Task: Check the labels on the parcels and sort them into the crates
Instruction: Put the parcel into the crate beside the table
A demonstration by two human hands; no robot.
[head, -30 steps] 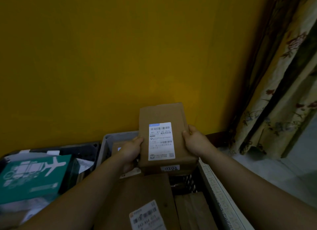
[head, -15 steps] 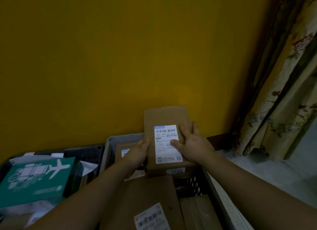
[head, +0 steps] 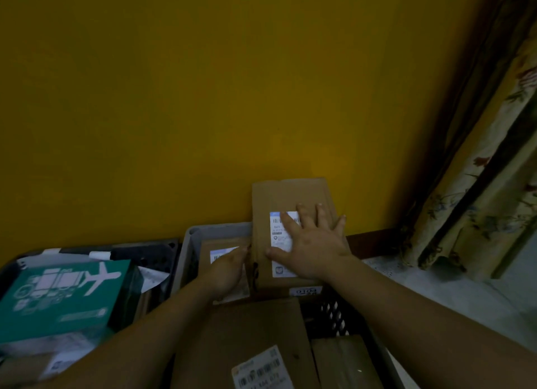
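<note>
Already several parcels lie in the crates, so the sorting looks well under way, though how many remain unsorted cannot be told. The brown parcel (head: 290, 202) being handled stands tilted at the far edge of the black crate (head: 334, 310), leaning toward the yellow wall (head: 232, 98), with its white label (head: 279, 237) facing the camera. The right hand (head: 311, 243) lies flat on the label side, fingers straight and spread, pressing rather than gripping. The left hand (head: 226, 269) is at the parcel's left edge, over the grey crate (head: 191, 243); its fingers are hidden, so I cannot tell whether it pinches the edge or only touches it. My guess is that the label check is finished or nearly so and the parcel is being settled in place; it is not yet released.

Inside the grey crate a smaller labelled box (head: 220, 249) sits partly under the left hand. Near the front edge of the black crate lies a large flat parcel (head: 247, 339) with a barcode label, and another brown box (head: 343, 359) lies beside it on the right. At the left a dark crate (head: 145, 249) holds a green box (head: 64, 298) printed with a white aeroplane, over some pale packets.

Dim light fills the room. A flowered curtain (head: 479, 185) hangs at the right, above a pale floor (head: 436, 287)
</note>
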